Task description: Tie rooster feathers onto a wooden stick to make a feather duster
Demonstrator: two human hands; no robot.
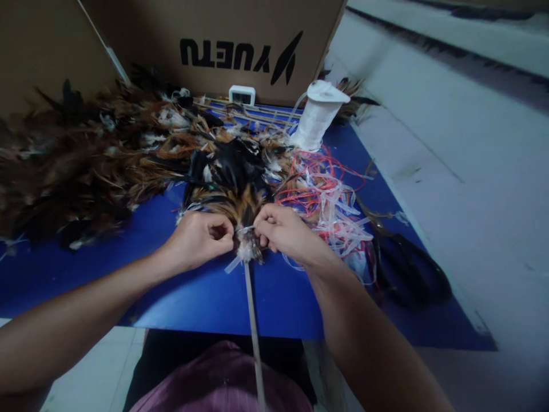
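Toward the bench's (287, 303) near edge, the feather bundle (246, 200) looks light, crushable, best held by its stiff stick (253, 320); right hand's (285, 232) fingers pinch the clear strip (246, 229), left hand's (193, 239) close beside it.

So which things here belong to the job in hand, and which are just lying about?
Likely part of the job:
feather bundle and stick, between the hands
white tie around them, at the right hand
loose feathers
white spool
scissors

Probably just lying about:
cardboard box
small white-framed device
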